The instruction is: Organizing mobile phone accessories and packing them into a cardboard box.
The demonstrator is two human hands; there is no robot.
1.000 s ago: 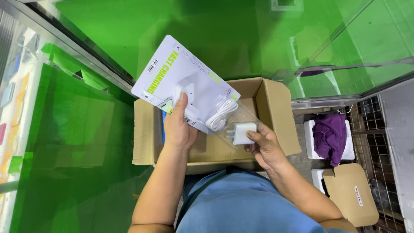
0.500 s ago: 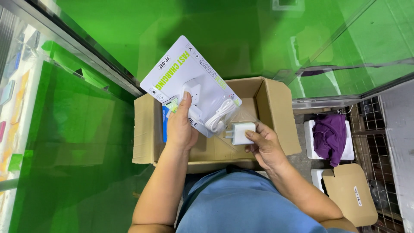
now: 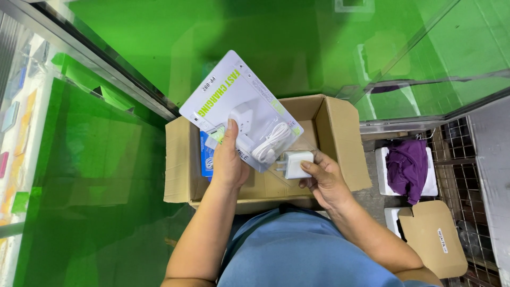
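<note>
Left hand [image 3: 227, 162] clamps blister pack [image 3: 239, 109] steady over cardboard box [image 3: 340, 133]; I see right hand [image 3: 321, 180] pinching white charger [image 3: 295, 162] free.

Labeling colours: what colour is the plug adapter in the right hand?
White, seen in the head view: plug adapter in the right hand.

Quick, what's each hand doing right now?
Left hand: closed on the flat white charger package with a coiled cable, held over the open cardboard box.
Right hand: closed on the small white plug adapter.
</note>
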